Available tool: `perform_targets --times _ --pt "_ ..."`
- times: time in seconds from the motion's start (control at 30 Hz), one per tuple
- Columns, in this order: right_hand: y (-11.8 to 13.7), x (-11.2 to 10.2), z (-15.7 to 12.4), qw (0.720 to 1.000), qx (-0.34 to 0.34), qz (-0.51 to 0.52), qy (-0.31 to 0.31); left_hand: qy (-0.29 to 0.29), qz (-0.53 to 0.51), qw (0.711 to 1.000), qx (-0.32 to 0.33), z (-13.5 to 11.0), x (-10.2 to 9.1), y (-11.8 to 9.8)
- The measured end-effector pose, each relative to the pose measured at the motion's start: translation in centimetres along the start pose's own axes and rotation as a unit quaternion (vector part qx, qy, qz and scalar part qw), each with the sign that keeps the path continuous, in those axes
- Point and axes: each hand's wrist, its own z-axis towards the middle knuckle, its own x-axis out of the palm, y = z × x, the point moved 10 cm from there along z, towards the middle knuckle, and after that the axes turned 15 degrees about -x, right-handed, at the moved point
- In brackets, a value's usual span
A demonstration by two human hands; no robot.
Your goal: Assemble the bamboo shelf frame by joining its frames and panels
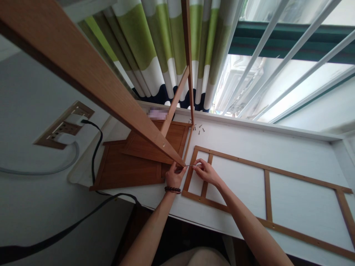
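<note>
A wooden frame [130, 111] stands upright on the white surface, with a crossbar [175, 99] between its two long posts. Around the near post's lower end, my left hand [174, 178] is closed, a dark beaded bracelet on its wrist. My right hand [204, 171] pinches a thin metal rod [190, 165], perhaps a hex key, whose far tip meets that post's end beside my left fingers. Below my right hand lies a flat ladder-like wooden frame [266, 192]. Several small screws [199, 129] are scattered beyond my hands.
Overlapping wooden panels [130, 168] lie to the left. A wall socket [66, 123] carries plugs, with a black cable [97, 151] running down past the panels. Striped curtains [138, 40] hang behind, and white window bars [277, 62] rise at the right.
</note>
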Motion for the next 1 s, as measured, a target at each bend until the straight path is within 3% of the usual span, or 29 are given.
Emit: perform_targets --times 0.23,0.5,0.7,0.87,1.0 --pt "-0.9 0.6 -0.2 0.999 0.025 0.047 -0.012 0.001 -0.012 1.000 -0.005 -0.1 0.0 -0.2" --pt "-2.2 1.1 0.1 0.987 0.123 0.098 -0.016 -0.019 0.000 1.000 -0.004 -0.1 -0.2 -0.4" --pt "-1.3 0.4 0.4 0.996 0.073 0.041 -0.017 -0.018 0.009 1.000 -0.004 -0.1 -0.1 -0.6" --pt "0.0 0.5 0.0 0.998 0.025 0.023 0.046 -0.018 0.007 1.000 -0.024 0.1 -0.1 -0.2" --pt "-0.3 1.0 -0.3 0.995 0.029 0.032 0.095 -0.002 0.005 0.999 -0.033 0.3 0.1 0.0"
